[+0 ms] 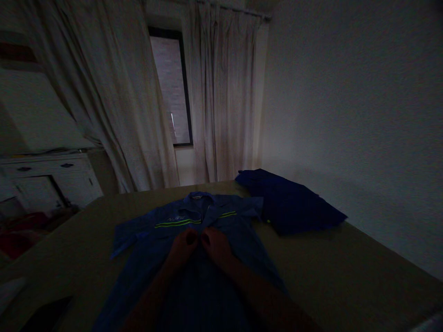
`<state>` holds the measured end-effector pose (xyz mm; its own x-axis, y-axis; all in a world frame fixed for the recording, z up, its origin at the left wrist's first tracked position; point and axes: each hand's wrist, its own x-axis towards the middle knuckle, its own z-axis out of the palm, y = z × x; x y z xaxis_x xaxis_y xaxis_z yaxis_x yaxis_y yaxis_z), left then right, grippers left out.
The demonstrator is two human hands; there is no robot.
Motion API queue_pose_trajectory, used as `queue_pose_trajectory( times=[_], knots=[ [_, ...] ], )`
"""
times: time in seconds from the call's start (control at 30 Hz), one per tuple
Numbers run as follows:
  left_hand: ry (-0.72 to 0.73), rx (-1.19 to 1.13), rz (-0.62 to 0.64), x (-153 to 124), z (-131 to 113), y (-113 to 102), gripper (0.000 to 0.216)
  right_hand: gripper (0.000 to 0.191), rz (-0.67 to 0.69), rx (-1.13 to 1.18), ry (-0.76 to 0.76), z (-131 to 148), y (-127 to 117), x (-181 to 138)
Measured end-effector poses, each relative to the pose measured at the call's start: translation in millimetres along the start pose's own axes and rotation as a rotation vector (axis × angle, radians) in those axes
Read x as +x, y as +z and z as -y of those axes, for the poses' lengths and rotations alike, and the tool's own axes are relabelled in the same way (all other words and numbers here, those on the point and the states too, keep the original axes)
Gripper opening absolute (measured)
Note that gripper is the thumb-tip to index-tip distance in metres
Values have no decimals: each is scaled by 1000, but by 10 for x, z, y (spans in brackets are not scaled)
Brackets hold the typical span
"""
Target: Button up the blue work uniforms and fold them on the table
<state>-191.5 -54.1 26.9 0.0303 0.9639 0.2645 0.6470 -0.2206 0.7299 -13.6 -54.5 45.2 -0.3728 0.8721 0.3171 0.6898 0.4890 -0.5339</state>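
A blue work shirt (145, 235) with yellow-green reflective stripes lies face up on a flat olive surface (346, 267), collar away from me. My left hand (185, 244) and my right hand (214, 244) meet at the shirt's front placket, just below the chest stripes. Both hands have their fingers curled and pinched together on the fabric at the centre line. The room is very dark, so what the fingertips grip is hard to make out. My forearms cover the lower part of the shirt.
A folded dark blue garment (290, 203) lies on the surface to the right of the shirt. Pale curtains (221, 101) flank a window (171, 87) ahead. A white cabinet (51, 180) stands at left; a bare wall (363, 115) runs along the right.
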Motion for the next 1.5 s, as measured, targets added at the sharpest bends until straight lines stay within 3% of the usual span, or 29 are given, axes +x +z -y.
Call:
queue_pose_trajectory(
  times=[0.3, 0.8, 1.13, 1.5],
  knots=[
    [-1, -66, 45, -25, -40, -11, 26, 10, 3, -15, 21, -26, 31, 15],
    [-54, 46, 78, -9, -79, 3, 15, 10, 13, -8, 8, -84, 93, 36],
    [47, 494, 1, -133, -252, 53, 10, 7, 14, -17, 30, -90, 80, 31],
    [-110, 311, 36, -75, -213, 46, 10, 10, 67, -56, 49, 8, 4, 9]
  ],
)
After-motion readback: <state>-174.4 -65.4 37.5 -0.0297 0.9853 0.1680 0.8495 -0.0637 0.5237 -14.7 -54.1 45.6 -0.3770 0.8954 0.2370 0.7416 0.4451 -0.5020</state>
